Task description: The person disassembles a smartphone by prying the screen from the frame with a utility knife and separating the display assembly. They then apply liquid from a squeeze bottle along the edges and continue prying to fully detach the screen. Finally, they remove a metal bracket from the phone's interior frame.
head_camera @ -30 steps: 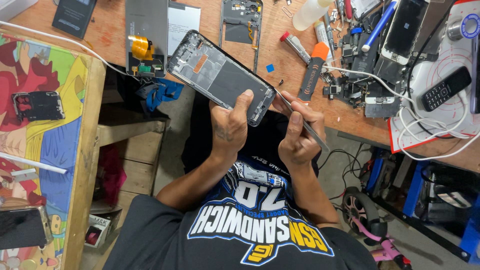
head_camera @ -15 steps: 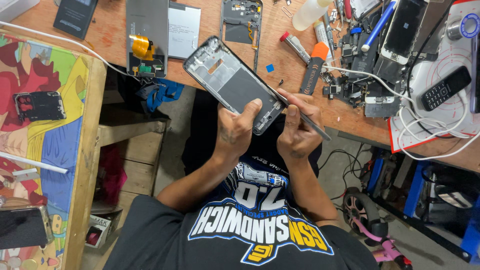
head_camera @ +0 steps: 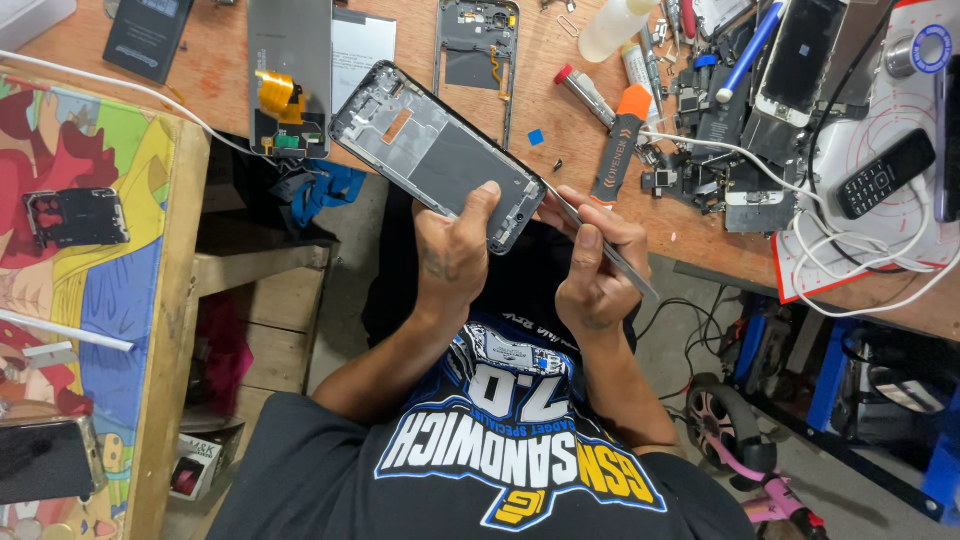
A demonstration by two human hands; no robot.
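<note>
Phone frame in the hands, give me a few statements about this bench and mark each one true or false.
1. The left hand holds the phone frame. True.
2. The right hand holds tweezers. True.
3. The phone frame lies flat on the bench. False: it is held up off it.
4. The orange-tipped tool is in the right hand. False: it lies on the bench.
5. A black keypad phone lies on the white mat. True.

Phone frame (head_camera: 435,150) over bench (head_camera: 560,120) edge, btwn screen panel (head_camera: 290,75) at left & pry tool (head_camera: 618,145) at right.
</note>
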